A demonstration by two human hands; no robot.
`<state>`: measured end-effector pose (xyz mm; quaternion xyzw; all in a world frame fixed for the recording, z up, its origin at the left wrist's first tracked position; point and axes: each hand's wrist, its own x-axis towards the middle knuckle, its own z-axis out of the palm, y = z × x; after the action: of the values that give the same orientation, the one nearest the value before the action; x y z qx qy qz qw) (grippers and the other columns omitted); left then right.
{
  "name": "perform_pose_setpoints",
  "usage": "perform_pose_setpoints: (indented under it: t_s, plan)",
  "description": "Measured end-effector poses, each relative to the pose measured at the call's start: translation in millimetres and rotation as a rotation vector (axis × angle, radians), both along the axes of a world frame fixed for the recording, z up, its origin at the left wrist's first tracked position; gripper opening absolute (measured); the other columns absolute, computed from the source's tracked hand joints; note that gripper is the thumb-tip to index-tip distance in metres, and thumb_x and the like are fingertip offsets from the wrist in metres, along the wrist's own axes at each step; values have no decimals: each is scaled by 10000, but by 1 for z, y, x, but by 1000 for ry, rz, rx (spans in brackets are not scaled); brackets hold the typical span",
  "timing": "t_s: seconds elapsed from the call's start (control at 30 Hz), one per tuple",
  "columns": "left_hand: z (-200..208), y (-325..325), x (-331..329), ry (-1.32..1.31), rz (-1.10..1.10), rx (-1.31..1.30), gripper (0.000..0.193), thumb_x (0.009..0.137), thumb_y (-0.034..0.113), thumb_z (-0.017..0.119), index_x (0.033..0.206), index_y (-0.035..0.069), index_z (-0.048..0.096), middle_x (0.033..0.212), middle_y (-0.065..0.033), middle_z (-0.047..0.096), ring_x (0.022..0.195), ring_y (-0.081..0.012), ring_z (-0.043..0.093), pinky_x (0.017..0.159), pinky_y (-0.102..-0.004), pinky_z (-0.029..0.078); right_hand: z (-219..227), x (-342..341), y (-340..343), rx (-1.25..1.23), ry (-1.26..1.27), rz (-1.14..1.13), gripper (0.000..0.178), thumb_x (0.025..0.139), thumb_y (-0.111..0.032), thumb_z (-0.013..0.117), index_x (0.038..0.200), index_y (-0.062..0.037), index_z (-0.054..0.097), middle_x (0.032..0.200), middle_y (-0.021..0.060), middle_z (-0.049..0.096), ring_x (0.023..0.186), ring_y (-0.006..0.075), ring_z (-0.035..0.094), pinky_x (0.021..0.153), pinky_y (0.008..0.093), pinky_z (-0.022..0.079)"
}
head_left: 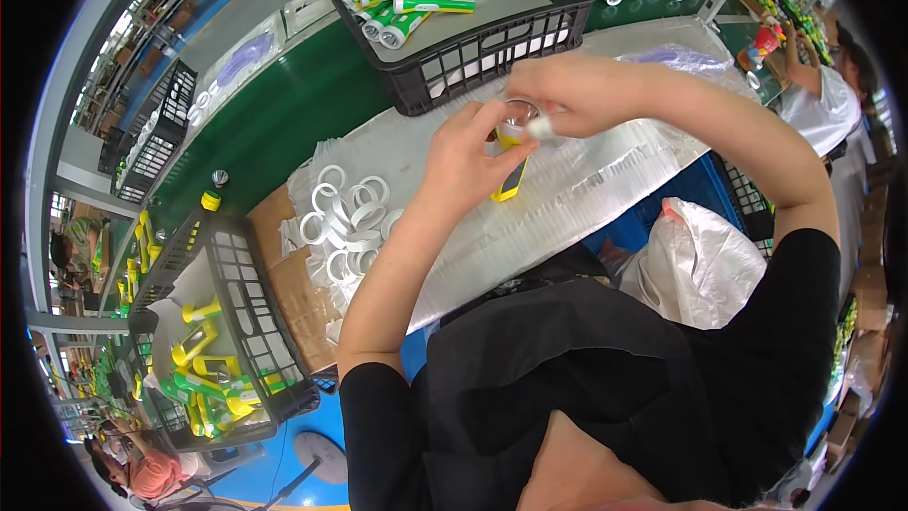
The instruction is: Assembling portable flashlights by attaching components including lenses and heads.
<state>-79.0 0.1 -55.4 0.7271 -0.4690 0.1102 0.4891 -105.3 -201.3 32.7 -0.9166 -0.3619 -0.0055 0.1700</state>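
Flashlight (512,183) is gripped near its head (519,114) by the left hand (463,157), over the sheet-covered table (605,156); the right hand (579,95) is curled there (too blurred to tell its hold). Probably light, stiff and slippery, it is best held by its body.

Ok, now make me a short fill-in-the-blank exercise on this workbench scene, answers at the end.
Between the person's left hand and right hand, the yellow handheld flashlight has its ____ (head or tail) nearer the body.
The loose round white plastic rings lie to the ____ of both hands.
The latticed black plastic crate beyond the hands holds flashlights coloured white, yellow and ____.
The person's short fabric sleeves are ____.
Missing words: tail; left; green; black.
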Motion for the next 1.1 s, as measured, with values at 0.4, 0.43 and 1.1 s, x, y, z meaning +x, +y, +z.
perform_pose_setpoints:
  t_s: [0.4, 0.43, 1.1]
  plan:
    - [6, -3, -2, 11, 2, -29, 373, 662, 83, 804, 994, 108, 635, 836, -76, 628, 726, -241, 622, 636, -352, 490, -9, -11, 19, -113, -96, -417, 483, 752, -462, 706, 907, -25, 570, 801, 176, 635, 732, 372, 630, 616, 442, 494]
    - [1, 2, 1, 2, -2, 37, 545, 646, 80, 826, 1140, 114, 598, 966, -96, 650, 843, -247, 652, 702, -335, 516, -9, -11, 19, -23, -64, -341, 472, 763, -454, 699, 903, -24, 565, 807, 179, 631, 742, 371, 628, 616, 444, 490]
    - [60, -93, 179, -54, -45, 371, 732, 810, 478, 726, 1344, 46, 472, 1304, -201, 549, 1131, -292, 595, 946, -376, 480, -47, 39, -159, 865, -623, -918, 304, 996, -319, 476, 1140, -64, 559, 809, 76, 601, 636, 198, 595, 575, 313, 468]
